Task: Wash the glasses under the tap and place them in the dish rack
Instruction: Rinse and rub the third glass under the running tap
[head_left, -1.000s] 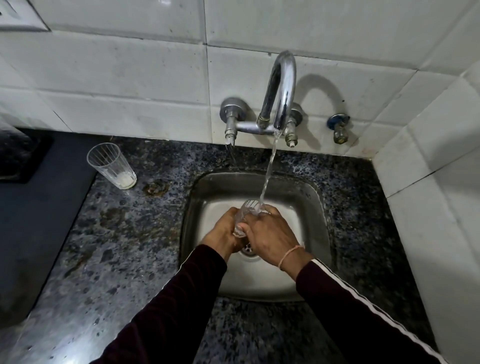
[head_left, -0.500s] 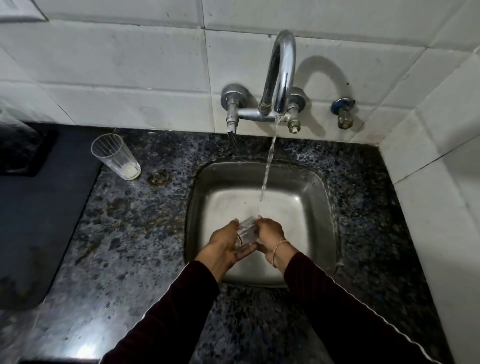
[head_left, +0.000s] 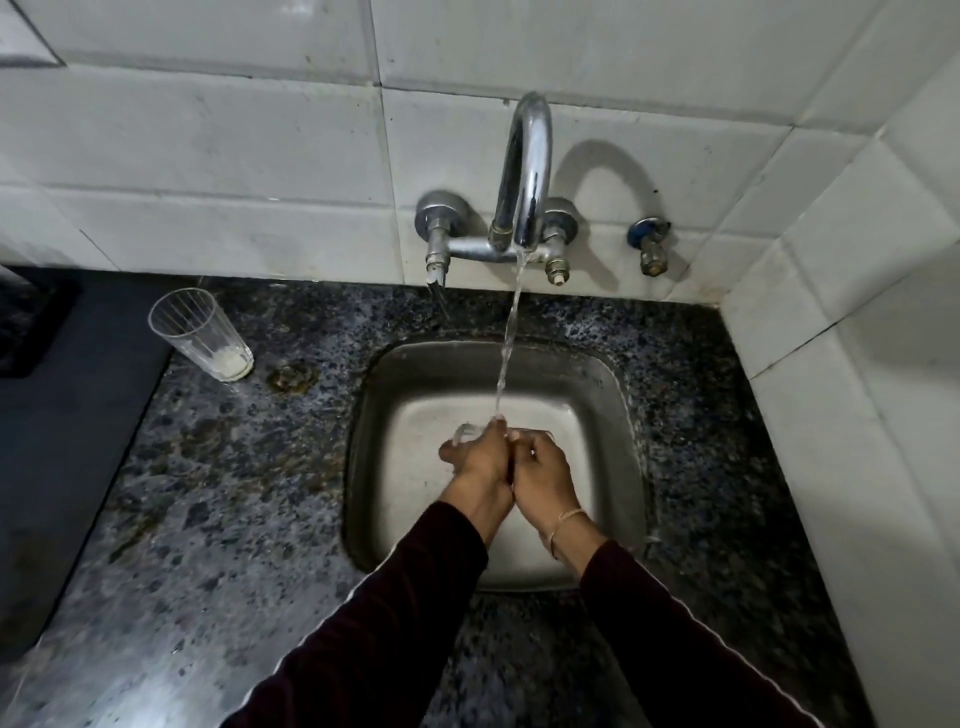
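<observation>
Two glasses are in view. One glass (head_left: 464, 432) is clear and mostly hidden; only part of its rim shows above the left hand (head_left: 480, 454), over the steel sink (head_left: 618, 415), where the stream of water (head_left: 509, 343) from the single tap (head_left: 524, 171) lands. The left hand's fingers curl around it; the right hand (head_left: 543, 470) presses close beside, fingers curled, though whether it grips the glass cannot be told. The second glass (head_left: 200, 332), ribbed and clear with white residue at its bottom, stands upright on the speckled counter (head_left: 208, 493), well apart to the left of the sink
</observation>
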